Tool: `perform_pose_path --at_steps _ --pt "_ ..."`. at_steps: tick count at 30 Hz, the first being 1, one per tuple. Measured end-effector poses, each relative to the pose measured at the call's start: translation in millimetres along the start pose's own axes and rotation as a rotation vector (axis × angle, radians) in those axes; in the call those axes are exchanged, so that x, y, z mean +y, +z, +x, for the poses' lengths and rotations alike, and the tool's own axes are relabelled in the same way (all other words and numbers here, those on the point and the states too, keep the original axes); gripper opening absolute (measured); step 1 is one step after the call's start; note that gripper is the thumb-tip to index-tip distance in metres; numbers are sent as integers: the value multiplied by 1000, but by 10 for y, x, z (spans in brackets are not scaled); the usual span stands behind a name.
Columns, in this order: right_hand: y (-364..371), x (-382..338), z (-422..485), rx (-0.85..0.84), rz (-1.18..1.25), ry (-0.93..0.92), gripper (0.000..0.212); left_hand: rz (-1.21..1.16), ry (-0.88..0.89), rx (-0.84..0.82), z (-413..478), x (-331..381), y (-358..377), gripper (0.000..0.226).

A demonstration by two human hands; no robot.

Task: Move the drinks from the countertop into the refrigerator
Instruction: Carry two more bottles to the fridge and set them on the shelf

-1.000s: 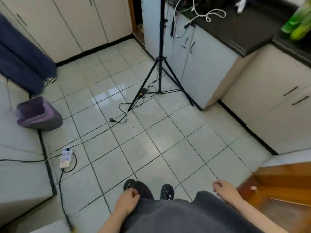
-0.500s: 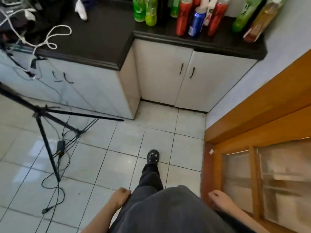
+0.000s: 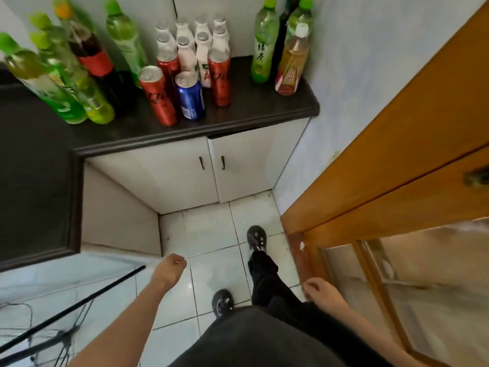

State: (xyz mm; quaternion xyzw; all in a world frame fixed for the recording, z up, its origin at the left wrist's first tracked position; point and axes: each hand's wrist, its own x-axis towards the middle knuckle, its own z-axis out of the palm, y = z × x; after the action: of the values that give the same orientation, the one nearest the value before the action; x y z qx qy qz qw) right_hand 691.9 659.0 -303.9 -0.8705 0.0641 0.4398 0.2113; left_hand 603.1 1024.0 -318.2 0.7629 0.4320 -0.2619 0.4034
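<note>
Drinks (image 3: 186, 56) all sit on the dark worktop (image 3: 251, 112); none in hand, no fridge in view. Layout: tall green bottles (image 3: 63, 83) plus a dark cola bottle (image 3: 92, 56) at left. Centre cluster is small white bottles (image 3: 202, 53) at the back, red cans (image 3: 158, 96) and one blue can (image 3: 191, 98) in front, packed close, some touching. Green tea bottle (image 3: 262, 49) and amber bottle (image 3: 292, 62) stand at right near the wall. Both hands are low, well apart from the worktop. Left hand (image 3: 170, 271): fingers loosely curled, holding nothing. Right hand (image 3: 321, 290): same, relaxed and empty, beside the wooden door (image 3: 397, 154). Person stands on the tiled floor facing the white cabinet (image 3: 185, 176) under the worktop. Handling guess: cans are rigid with smooth sides, probably slick if damp, so wrap round mid-body, one per hand. Take the front cans first; reaching over them for the white bottles risks a knock-over. Big bottles look full, so heavy and tall: grip at the waist or just below the shoulder, not the cap. Plastic walls will flex, so hold firm without crushing. Small white bottles are likely light and tippy in that tight pack; lift straight up by the neck. Step in hand looks like the approach, reach not begun.
</note>
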Motion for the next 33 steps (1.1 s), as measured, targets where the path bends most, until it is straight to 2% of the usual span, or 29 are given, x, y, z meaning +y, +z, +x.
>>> perform_pose_path --at_steps 4,7,11,16,19,23,28,30,32,33 --pt "-284 -251 498 -93 -122 22 24 96 -29 -176 157 330 242 28" --pt "-693 -637 886 -50 -109 -13 20 6 -90 -230 283 626 271 29" --pt "-1374 -1406 1275 144 112 -199 20 16 -30 -79 538 1342 -142 28" --pt "-2158 -2445 1589 295 345 -383 27 -228 194 133 699 2496 -662 21" --pt "-2444 -2817 1640 400 472 -437 29 -359 357 202 619 3086 -828 11" --pt "-2725 -3104 1726 466 555 -500 33 -424 567 223 611 3727 -1022 16" --pt "-3013 -3270 1744 569 614 -542 32 -360 783 226 759 4429 -1313 15" --pt "-3124 -3336 1757 610 593 -573 33 -309 891 333 854 4723 -1441 17" --pt "-3241 -3421 1798 657 553 -607 39 -227 955 472 957 5017 -1542 34" --pt "-3297 -3469 1817 680 533 -618 42 -210 951 490 1000 5155 -1581 42"
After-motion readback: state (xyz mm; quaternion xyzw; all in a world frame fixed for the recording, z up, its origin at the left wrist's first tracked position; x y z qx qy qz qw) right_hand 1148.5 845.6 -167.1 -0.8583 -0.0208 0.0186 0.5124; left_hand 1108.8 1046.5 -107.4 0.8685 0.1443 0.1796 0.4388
